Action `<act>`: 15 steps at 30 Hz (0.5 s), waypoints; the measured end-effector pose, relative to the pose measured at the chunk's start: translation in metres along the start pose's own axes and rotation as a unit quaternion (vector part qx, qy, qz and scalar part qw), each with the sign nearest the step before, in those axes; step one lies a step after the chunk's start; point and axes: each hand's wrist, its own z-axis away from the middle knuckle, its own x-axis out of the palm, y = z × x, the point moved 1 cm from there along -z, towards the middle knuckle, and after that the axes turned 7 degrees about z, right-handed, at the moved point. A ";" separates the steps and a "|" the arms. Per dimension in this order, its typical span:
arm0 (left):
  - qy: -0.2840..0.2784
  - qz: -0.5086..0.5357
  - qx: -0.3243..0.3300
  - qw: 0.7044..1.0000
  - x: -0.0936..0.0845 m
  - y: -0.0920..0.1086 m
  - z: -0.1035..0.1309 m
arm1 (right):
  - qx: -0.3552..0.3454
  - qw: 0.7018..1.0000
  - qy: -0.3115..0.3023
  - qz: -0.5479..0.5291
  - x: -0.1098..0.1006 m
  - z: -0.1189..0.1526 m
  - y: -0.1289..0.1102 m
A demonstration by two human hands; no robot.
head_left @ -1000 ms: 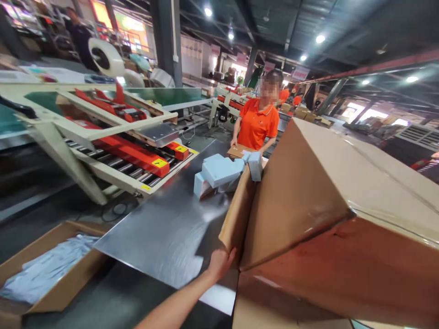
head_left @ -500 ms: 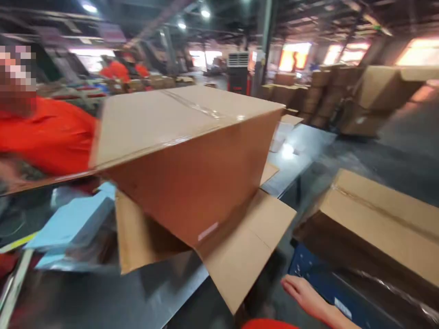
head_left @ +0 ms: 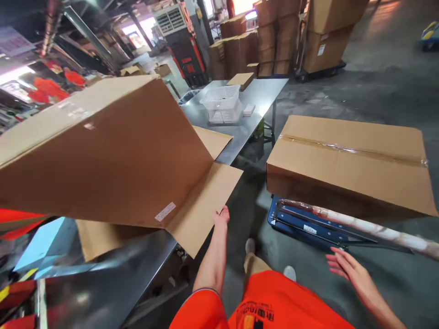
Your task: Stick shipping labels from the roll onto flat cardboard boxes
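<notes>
A large cardboard box (head_left: 113, 155) stands tilted on the metal table (head_left: 113, 283), its flaps spread at the bottom. My left hand (head_left: 222, 216) grips the edge of the box's right flap, with the fingertips showing at its rim. Off to the right, my right hand (head_left: 346, 265) hangs with its fingers apart and nothing in it, just below the wrapped handle (head_left: 370, 221) of a blue cart (head_left: 308, 228). A taped, closed carton (head_left: 350, 160) lies on that cart.
White plastic baskets (head_left: 223, 105) and a small flat carton (head_left: 241, 80) sit at the table's far end. Light blue packets (head_left: 44, 242) lie at the left. Stacked cartons and a black cooler (head_left: 185, 57) stand behind. A person's orange sleeve shows at left.
The view has swung right and down. My left hand has come into sight on the box flap. The large box appears farther left, and the taped carton shows more fully.
</notes>
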 end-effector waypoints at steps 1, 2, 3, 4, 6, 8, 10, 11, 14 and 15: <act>0.022 0.016 -0.001 1.000 0.000 0.004 -0.001 | 0.001 1.000 0.020 -0.023 -0.012 -0.003 -0.002; 0.038 0.030 -0.004 0.999 -0.002 0.006 0.001 | 0.000 0.999 0.034 -0.033 -0.021 -0.005 -0.004; 0.044 0.039 -0.005 0.998 -0.004 0.009 0.003 | 0.002 0.999 0.041 -0.034 -0.026 -0.007 -0.004; 0.044 0.046 -0.007 0.998 -0.005 0.012 0.006 | 0.004 0.999 0.043 -0.028 -0.027 -0.007 -0.003; 0.032 0.053 -0.014 0.998 -0.002 0.020 0.012 | 0.009 0.999 0.048 -0.008 -0.021 -0.007 0.002; 0.027 0.079 -0.033 0.996 0.016 0.028 0.026 | 0.019 0.999 0.039 0.030 -0.007 -0.005 0.011; 0.017 0.050 -0.008 0.999 0.054 0.033 0.056 | -0.005 0.995 -0.019 0.100 0.004 -0.003 0.024; -0.019 0.014 0.040 0.999 0.081 0.033 0.077 | -0.023 0.987 -0.064 0.143 0.005 -0.003 0.033; -0.218 -0.139 0.188 0.947 0.180 0.018 0.158 | -0.049 0.961 -0.140 0.234 -0.024 -0.015 0.066; -0.284 -0.171 0.207 0.920 0.217 0.009 0.185 | -0.039 0.961 -0.125 0.245 -0.045 -0.024 0.079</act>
